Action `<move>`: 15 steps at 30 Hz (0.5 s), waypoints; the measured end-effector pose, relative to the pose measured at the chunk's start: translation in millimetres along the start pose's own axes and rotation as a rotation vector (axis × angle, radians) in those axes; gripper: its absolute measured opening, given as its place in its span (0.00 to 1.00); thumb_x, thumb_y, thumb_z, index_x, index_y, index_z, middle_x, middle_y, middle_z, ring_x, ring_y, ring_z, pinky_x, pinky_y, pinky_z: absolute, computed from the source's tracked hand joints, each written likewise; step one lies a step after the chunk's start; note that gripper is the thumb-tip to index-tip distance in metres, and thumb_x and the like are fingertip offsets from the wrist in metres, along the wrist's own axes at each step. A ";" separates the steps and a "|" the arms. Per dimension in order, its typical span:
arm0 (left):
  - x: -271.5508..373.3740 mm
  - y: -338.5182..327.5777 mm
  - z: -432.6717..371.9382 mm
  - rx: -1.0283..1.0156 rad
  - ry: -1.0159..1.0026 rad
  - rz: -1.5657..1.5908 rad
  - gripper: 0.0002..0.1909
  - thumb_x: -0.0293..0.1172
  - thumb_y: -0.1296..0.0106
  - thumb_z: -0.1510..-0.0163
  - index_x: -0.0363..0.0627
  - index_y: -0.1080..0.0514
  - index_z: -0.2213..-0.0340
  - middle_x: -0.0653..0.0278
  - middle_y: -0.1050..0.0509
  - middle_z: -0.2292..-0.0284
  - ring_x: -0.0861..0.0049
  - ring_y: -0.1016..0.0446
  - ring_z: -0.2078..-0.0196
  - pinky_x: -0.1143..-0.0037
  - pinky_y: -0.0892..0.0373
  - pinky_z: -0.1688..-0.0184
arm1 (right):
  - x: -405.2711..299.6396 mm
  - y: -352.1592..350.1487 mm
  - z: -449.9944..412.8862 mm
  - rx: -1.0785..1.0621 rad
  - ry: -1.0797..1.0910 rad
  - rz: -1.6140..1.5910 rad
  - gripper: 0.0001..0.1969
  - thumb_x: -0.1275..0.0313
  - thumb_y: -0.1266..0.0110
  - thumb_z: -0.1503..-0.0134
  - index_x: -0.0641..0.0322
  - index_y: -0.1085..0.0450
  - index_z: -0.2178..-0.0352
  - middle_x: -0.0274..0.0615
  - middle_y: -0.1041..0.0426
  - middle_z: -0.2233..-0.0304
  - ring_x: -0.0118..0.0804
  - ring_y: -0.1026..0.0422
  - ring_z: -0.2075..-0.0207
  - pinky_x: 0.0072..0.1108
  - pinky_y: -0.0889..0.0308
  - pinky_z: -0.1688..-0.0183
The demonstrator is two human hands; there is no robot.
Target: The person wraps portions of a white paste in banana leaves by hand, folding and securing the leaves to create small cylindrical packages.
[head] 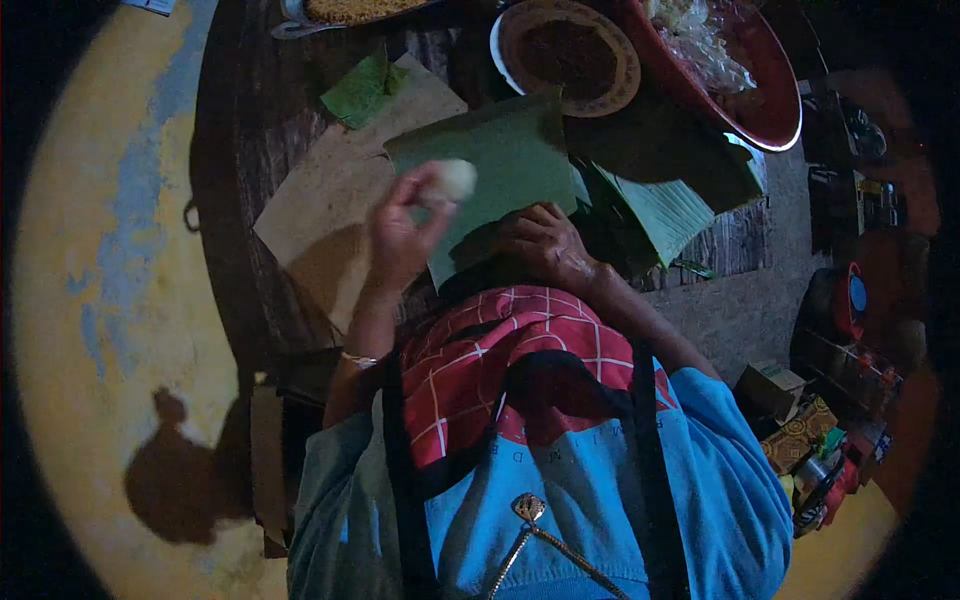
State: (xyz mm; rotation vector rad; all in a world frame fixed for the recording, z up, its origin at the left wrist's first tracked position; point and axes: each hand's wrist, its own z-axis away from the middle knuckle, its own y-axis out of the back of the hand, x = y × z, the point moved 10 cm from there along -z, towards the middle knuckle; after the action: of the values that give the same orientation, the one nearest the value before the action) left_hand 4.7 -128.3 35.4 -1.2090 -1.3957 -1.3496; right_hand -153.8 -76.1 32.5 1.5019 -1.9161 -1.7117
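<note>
Between the thumb and fingers of my left hand is a pale, round, ball-like lump, slightly blurred. It is held above the left part of a large cut piece of green leaf, which looks like banana leaf. My right hand rests on the leaf's near right edge with its fingers curled; whether they pinch the leaf is hidden. Under the leaf's left side lies a brown paper or cardboard sheet. A smaller folded green leaf piece sits on that sheet's far end.
Beyond the leaf stands a patterned plate with dark contents. A red basin at far right holds clear plastic. More leaf pieces lie right on the dark wooden table. A tray of brownish crumbly food is at the top.
</note>
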 end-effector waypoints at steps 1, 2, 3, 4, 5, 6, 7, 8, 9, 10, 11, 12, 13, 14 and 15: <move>5.6 -22.6 3.1 -0.091 -0.008 -0.078 0.21 0.26 0.45 0.56 0.43 0.33 0.57 0.61 0.28 0.61 0.74 0.30 0.59 0.76 0.35 0.56 | 1.6 0.4 -1.5 -0.016 -0.025 0.015 0.17 0.68 0.45 0.67 0.51 0.29 0.69 0.36 0.32 0.67 0.39 0.35 0.61 0.32 0.42 0.57; 10.3 -41.7 6.9 -0.184 -0.016 -0.155 0.21 0.26 0.45 0.56 0.44 0.32 0.57 0.60 0.28 0.61 0.73 0.30 0.59 0.76 0.35 0.55 | 3.8 0.0 -2.0 -0.032 -0.051 0.031 0.17 0.69 0.45 0.67 0.52 0.30 0.69 0.36 0.32 0.67 0.39 0.35 0.60 0.32 0.42 0.57; 1.4 -51.9 9.4 -0.236 0.091 -0.164 0.22 0.26 0.45 0.56 0.44 0.32 0.57 0.60 0.29 0.60 0.73 0.30 0.58 0.76 0.35 0.55 | 7.9 6.4 0.6 0.031 -0.081 0.068 0.16 0.69 0.45 0.66 0.53 0.30 0.69 0.36 0.32 0.67 0.39 0.35 0.61 0.32 0.42 0.57; -7.3 -60.6 12.6 -0.288 0.198 -0.171 0.22 0.26 0.44 0.56 0.45 0.32 0.56 0.59 0.29 0.59 0.74 0.31 0.57 0.75 0.35 0.54 | 12.9 13.4 5.3 0.094 -0.111 0.107 0.16 0.70 0.46 0.66 0.53 0.30 0.69 0.36 0.32 0.67 0.39 0.35 0.61 0.33 0.42 0.57; -17.5 -67.2 16.9 -0.341 0.305 -0.179 0.23 0.26 0.43 0.56 0.45 0.32 0.56 0.59 0.29 0.58 0.74 0.31 0.56 0.75 0.36 0.53 | 17.7 20.3 10.5 0.156 -0.142 0.145 0.16 0.71 0.46 0.66 0.54 0.30 0.69 0.36 0.32 0.68 0.39 0.34 0.61 0.33 0.42 0.57; -9.6 -69.7 14.9 -0.349 0.190 -0.255 0.24 0.27 0.43 0.57 0.45 0.33 0.56 0.58 0.30 0.59 0.70 0.31 0.56 0.74 0.36 0.53 | 20.7 20.5 14.5 0.157 -0.157 0.169 0.15 0.71 0.46 0.66 0.54 0.30 0.70 0.35 0.32 0.68 0.39 0.34 0.62 0.32 0.41 0.58; -3.4 -73.2 13.6 -0.356 0.074 -0.330 0.24 0.28 0.43 0.58 0.45 0.33 0.55 0.58 0.30 0.59 0.66 0.31 0.56 0.73 0.36 0.53 | 24.4 20.6 18.1 0.158 -0.172 0.193 0.14 0.71 0.46 0.65 0.54 0.30 0.70 0.35 0.32 0.69 0.38 0.33 0.63 0.31 0.40 0.59; 2.2 -77.2 14.3 -0.362 -0.043 -0.404 0.25 0.30 0.43 0.58 0.45 0.33 0.55 0.58 0.30 0.59 0.63 0.32 0.56 0.71 0.36 0.53 | 26.6 20.7 20.8 0.159 -0.186 0.217 0.13 0.72 0.46 0.65 0.54 0.30 0.71 0.34 0.31 0.69 0.37 0.33 0.64 0.30 0.39 0.60; 0.8 -75.6 16.3 -0.332 -0.093 -0.428 0.27 0.30 0.42 0.59 0.45 0.34 0.54 0.57 0.31 0.58 0.62 0.33 0.55 0.71 0.36 0.52 | 24.8 21.8 18.9 0.170 -0.180 0.207 0.13 0.72 0.46 0.65 0.54 0.30 0.72 0.34 0.31 0.69 0.37 0.33 0.65 0.30 0.39 0.61; -2.7 -77.3 18.3 -0.308 -0.147 -0.449 0.28 0.30 0.42 0.59 0.46 0.35 0.53 0.56 0.33 0.56 0.62 0.34 0.54 0.70 0.36 0.52 | 24.6 22.3 18.4 0.182 -0.181 0.201 0.13 0.72 0.46 0.65 0.54 0.30 0.72 0.34 0.31 0.70 0.37 0.32 0.65 0.30 0.38 0.61; -5.6 -77.3 20.9 -0.283 -0.200 -0.470 0.30 0.30 0.42 0.59 0.46 0.36 0.52 0.56 0.34 0.55 0.61 0.35 0.53 0.70 0.37 0.51 | 24.1 22.9 17.7 0.193 -0.180 0.195 0.12 0.73 0.46 0.65 0.54 0.30 0.72 0.34 0.31 0.70 0.36 0.32 0.66 0.30 0.38 0.62; -4.7 -77.9 20.5 -0.295 -0.179 -0.447 0.31 0.30 0.42 0.59 0.46 0.37 0.51 0.55 0.35 0.54 0.61 0.35 0.52 0.70 0.37 0.51 | 26.7 21.0 18.0 0.175 -0.199 0.186 0.13 0.73 0.46 0.64 0.54 0.30 0.72 0.35 0.31 0.70 0.37 0.32 0.66 0.29 0.38 0.62; -3.4 -77.2 21.3 -0.305 -0.158 -0.424 0.32 0.31 0.42 0.59 0.47 0.38 0.50 0.54 0.36 0.54 0.61 0.36 0.51 0.70 0.38 0.50 | 28.8 19.4 18.0 0.157 -0.216 0.176 0.13 0.74 0.47 0.64 0.54 0.30 0.71 0.36 0.31 0.70 0.38 0.32 0.66 0.29 0.38 0.63; -1.2 -76.3 22.2 -0.314 -0.137 -0.402 0.33 0.31 0.42 0.59 0.47 0.39 0.49 0.54 0.37 0.53 0.61 0.37 0.51 0.70 0.38 0.50 | 30.4 17.8 17.7 0.139 -0.232 0.166 0.13 0.74 0.47 0.64 0.55 0.30 0.70 0.37 0.31 0.69 0.38 0.32 0.66 0.29 0.38 0.63; 2.0 -78.0 22.6 -0.351 -0.092 -0.438 0.33 0.31 0.43 0.58 0.47 0.40 0.49 0.54 0.37 0.53 0.60 0.37 0.51 0.70 0.38 0.50 | 33.0 17.1 18.3 0.121 -0.261 0.122 0.14 0.75 0.47 0.63 0.56 0.30 0.69 0.39 0.31 0.69 0.40 0.32 0.65 0.30 0.38 0.62</move>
State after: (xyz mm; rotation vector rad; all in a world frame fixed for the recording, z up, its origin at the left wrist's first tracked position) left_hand -70.8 -102.6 20.1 -1.2426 -1.5965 -1.9264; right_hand -191.5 -91.4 24.9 1.2171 -2.2259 -1.8439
